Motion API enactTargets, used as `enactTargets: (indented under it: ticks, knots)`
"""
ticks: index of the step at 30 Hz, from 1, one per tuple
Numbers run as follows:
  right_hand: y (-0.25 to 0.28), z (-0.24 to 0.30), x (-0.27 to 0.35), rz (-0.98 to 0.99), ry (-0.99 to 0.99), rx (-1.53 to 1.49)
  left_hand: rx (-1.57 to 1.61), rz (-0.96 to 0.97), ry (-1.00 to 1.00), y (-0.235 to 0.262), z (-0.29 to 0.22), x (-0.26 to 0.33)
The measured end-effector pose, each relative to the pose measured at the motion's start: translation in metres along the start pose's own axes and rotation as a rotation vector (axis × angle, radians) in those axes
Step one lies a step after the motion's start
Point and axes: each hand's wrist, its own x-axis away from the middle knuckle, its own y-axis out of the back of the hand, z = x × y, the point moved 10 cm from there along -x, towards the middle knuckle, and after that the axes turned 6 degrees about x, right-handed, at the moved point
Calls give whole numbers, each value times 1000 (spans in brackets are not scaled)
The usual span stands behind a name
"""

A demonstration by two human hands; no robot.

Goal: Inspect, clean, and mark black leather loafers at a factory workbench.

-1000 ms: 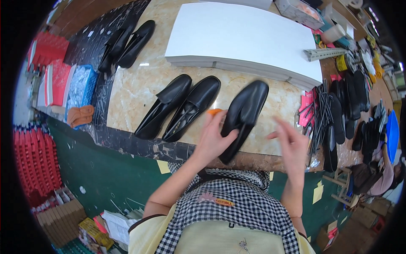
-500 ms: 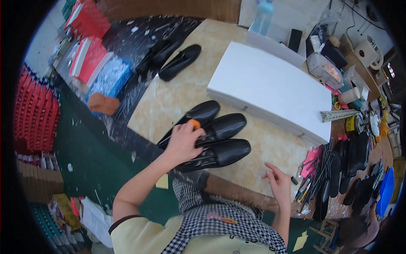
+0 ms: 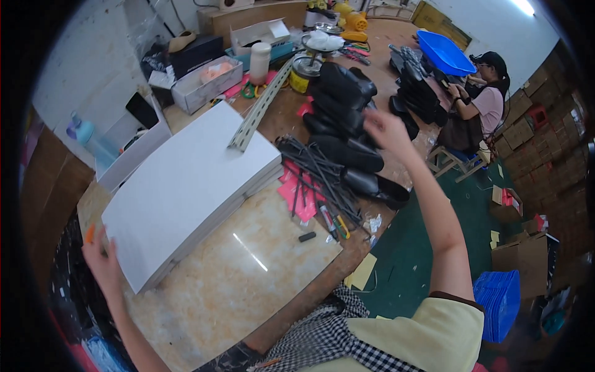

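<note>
My right hand (image 3: pixel 385 128) reaches out to a pile of black shoes (image 3: pixel 347 124) at the far right of the marble-topped table (image 3: pixel 248 273). Its fingers are spread and rest on the top shoes, gripping nothing that I can see. My left hand (image 3: pixel 102 266) is at the near left, beside the corner of a thick stack of white boards (image 3: pixel 186 186). It holds a small orange marker (image 3: pixel 91 233) between its fingers.
A metal angle bar (image 3: pixel 260 105) lies across the white stack. Black rods (image 3: pixel 316 180), pink scraps (image 3: pixel 296 195) and pens (image 3: pixel 331 220) lie by the shoes. Boxes, a tin (image 3: pixel 304 65) and a blue basin (image 3: pixel 446 53) stand behind. Another person (image 3: pixel 483 102) sits far right.
The view has swung right, away from the three shoes. My right hand has gone from the table's near edge up to the shoe pile. My left hand has left the shoes, still holding the marker.
</note>
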Motion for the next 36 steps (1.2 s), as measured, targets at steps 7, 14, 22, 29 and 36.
enactTargets:
  ticks: [7, 14, 22, 29, 36]
  knots:
    - [-50, -186, -126, -143, -565, -412, 249, 294, -143, -82, -201, 47]
    - [-81, -101, -121, 207, -354, -569, 423, 487, 169, -96, -178, 98]
    - [50, 10, -79, -423, -13, 323, 639, 464, -141, -110, -305, 67]
    - [78, 157, 23, -528, 390, 193, 1449, 424, 18, -131, -386, 24]
    - [-15, 269, 145, 101, 552, -580, 1663, 146, 543, -121, -277, 119]
